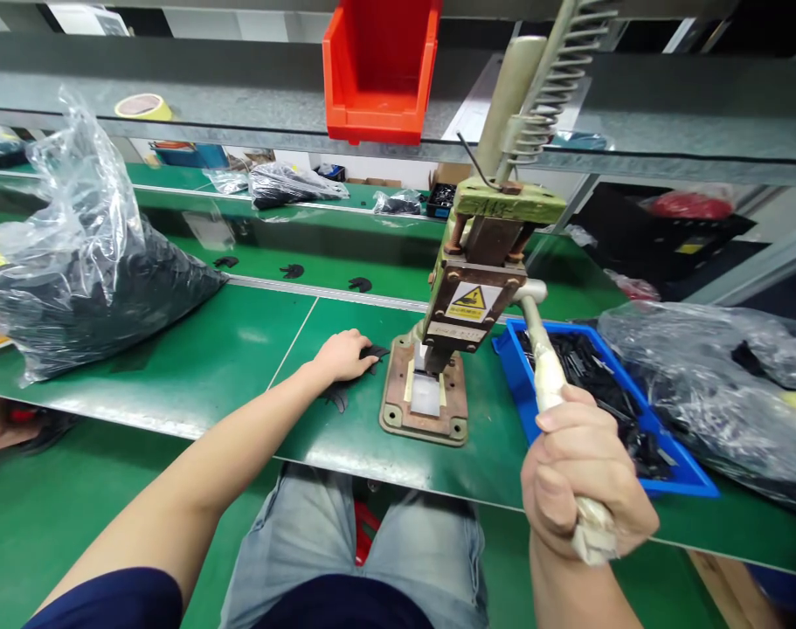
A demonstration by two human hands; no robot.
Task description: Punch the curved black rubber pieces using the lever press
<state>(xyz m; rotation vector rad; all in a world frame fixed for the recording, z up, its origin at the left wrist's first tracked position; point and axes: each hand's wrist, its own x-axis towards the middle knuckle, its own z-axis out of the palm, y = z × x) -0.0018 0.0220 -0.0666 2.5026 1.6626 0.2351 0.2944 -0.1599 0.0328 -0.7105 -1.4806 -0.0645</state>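
Note:
My right hand [584, 467] is wrapped round the tape-covered lever [547, 371] of a green hand press [476, 279]. The press stands on a brown base plate [394, 418], and its ram is down close to a pale block [425, 395]. Left of the base, my left hand [345, 355] has its fingers closed on a small black curved part [375, 352] at the table surface. The hand partly hides that part. Just below the wrist lies another black part [336, 399].
A blue tray [682, 467] of black pieces stands right of the press, beside a clear plastic bag [725, 376]. At left sits a large bag of black parts [96, 279]. Several black parts [293, 271] lie on the green strip behind. An orange bin [377, 122] hangs above.

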